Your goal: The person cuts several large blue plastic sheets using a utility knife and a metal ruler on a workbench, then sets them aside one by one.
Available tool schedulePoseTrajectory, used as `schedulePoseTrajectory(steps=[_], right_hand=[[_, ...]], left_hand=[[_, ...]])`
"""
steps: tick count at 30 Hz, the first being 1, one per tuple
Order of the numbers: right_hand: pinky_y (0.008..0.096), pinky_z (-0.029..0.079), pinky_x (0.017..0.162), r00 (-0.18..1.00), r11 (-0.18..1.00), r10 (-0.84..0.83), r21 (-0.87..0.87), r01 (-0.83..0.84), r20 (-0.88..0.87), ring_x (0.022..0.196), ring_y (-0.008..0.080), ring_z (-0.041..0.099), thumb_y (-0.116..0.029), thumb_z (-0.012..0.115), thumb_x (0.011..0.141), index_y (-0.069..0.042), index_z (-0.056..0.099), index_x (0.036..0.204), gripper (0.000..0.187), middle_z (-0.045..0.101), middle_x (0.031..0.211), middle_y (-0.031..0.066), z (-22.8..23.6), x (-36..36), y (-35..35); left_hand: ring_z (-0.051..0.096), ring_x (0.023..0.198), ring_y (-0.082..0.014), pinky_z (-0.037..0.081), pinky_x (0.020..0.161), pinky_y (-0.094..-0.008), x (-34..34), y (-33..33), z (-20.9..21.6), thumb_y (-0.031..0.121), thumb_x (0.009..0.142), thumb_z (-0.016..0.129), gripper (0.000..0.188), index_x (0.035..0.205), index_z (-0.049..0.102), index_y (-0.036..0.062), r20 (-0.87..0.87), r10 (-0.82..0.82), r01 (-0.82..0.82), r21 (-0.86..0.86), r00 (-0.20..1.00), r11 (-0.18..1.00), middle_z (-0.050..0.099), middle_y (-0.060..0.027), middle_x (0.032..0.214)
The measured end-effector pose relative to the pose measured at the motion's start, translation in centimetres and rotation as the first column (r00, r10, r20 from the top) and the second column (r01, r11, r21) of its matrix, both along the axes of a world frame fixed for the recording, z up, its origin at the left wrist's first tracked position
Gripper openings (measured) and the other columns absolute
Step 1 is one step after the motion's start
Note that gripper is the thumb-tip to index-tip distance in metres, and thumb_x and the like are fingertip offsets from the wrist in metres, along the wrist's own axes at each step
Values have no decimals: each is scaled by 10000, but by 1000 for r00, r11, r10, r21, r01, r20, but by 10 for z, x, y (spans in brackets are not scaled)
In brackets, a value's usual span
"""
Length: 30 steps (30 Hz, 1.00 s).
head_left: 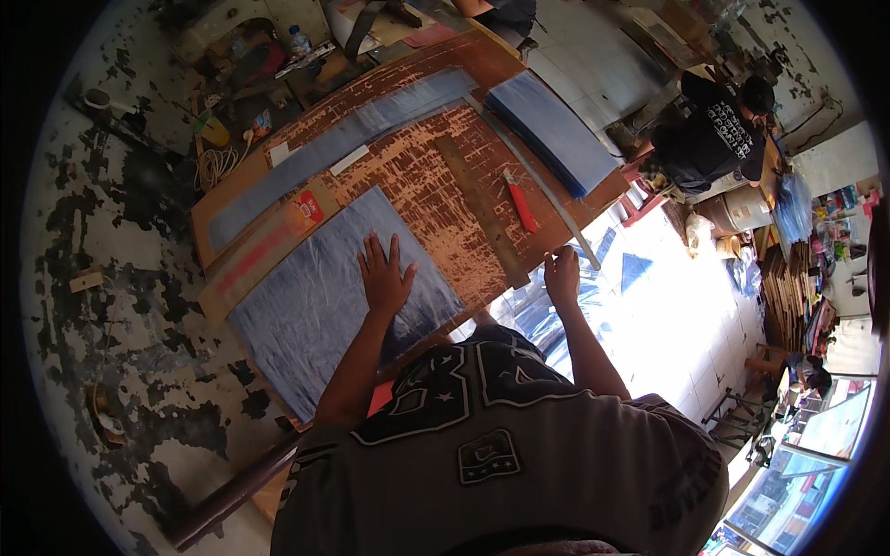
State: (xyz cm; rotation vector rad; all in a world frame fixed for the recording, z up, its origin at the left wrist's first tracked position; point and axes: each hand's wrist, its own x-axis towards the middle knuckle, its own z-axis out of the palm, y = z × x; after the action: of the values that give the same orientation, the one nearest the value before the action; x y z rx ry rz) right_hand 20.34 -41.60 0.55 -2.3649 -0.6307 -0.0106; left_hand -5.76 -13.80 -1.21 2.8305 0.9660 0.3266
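My left hand [386, 280] lies flat with fingers spread on a streaky blue-grey sheet [320, 306] at the near left of the worktable. Past the table's near edge, my right hand [562, 272] has its fingers drawn together; what they hold, if anything, is too small to make out. A thin grey strip [547, 190] runs along the right side of the table, its near end close to that hand. Between the hands lies a brown straight bar [484, 213]. Beside it rests a red-handled cutter knife [521, 204].
A stack of blue sheets [552, 130] sits at the table's far right. A long blue-grey strip [334, 148] and a tan board [269, 246] lie across the left. Blue scraps [556, 324] litter the bright floor. Another person [714, 130] works at the right.
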Motion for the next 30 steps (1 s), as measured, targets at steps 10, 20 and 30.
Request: schedulePoseTrajectory(steps=[10,20,30], right_hand=[[493,477,905,986,924,-163,-347,160,21,1094,413,559,-272,717,836,-68,531,1228,479,572,1160,211,6,93,-17],[476,506,727,999,949,18,-315,-33,-51,834,406,652,-381,675,894,-13,625,927,373,671,857,208,-9,106,-41],[394,419,594,981,990,-98,-89,114,170,606,244,517,-366,527,1011,28,617,825,445,594,682,148,73,90,-95]], left_hand=[[197,1474,-392,175,1166,-584,10,-3,14,381,962,578,563,1463,448,160,167,72,-59,-81,983,995,230,-232,1576],[235,1463,-384,187,1175,-560,6,0,16,324,967,571,516,1452,462,183,183,95,-77,-101,978,992,261,-212,1568],[231,1470,-353,204,1175,-548,5,0,9,341,977,562,478,1427,494,195,212,112,-93,-99,971,991,268,-189,1572]])
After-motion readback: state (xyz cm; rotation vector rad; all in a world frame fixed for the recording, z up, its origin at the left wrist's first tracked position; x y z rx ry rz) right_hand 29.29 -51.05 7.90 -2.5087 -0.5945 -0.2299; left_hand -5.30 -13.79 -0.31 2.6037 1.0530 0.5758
